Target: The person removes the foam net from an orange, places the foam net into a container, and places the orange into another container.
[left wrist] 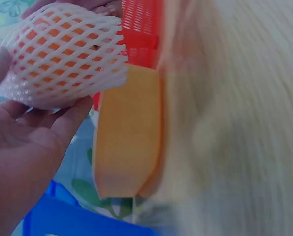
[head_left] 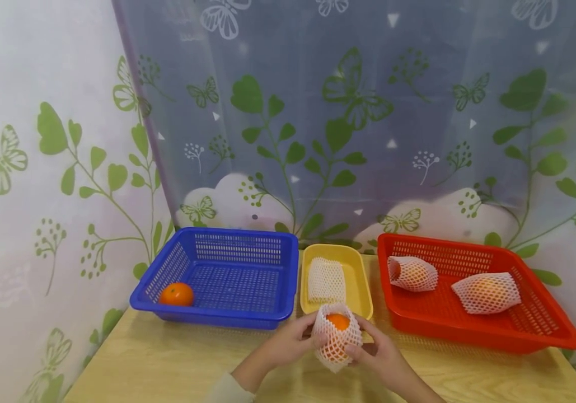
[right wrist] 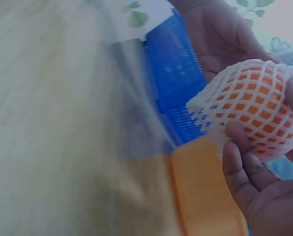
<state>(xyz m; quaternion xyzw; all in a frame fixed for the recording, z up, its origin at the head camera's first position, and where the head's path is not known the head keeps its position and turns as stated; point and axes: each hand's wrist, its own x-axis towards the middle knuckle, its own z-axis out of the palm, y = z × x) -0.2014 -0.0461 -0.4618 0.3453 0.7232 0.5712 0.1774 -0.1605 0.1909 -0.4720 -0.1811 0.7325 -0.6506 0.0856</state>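
Observation:
Between both hands, close in front of the yellow tray (head_left: 363,280), is an orange (head_left: 338,321) wrapped in a white foam net sleeve (head_left: 337,350). Its top shows through the sleeve's open upper end. My left hand (head_left: 290,340) grips the netted orange from the left, thumb on the net. From the other side my right hand (head_left: 380,358) holds it, thumb on the front. Both wrist views show the net stretched around the fruit, with fingers under and beside it. Flat foam net sleeves (head_left: 326,281) lie in the yellow tray.
On the left stands a blue basket (head_left: 237,322) with one bare orange (head_left: 177,294) in its near left corner. A red basket (head_left: 461,336) on the right holds two netted fruits (head_left: 413,273). A patterned curtain (head_left: 288,112) hangs behind the wooden table (head_left: 167,358).

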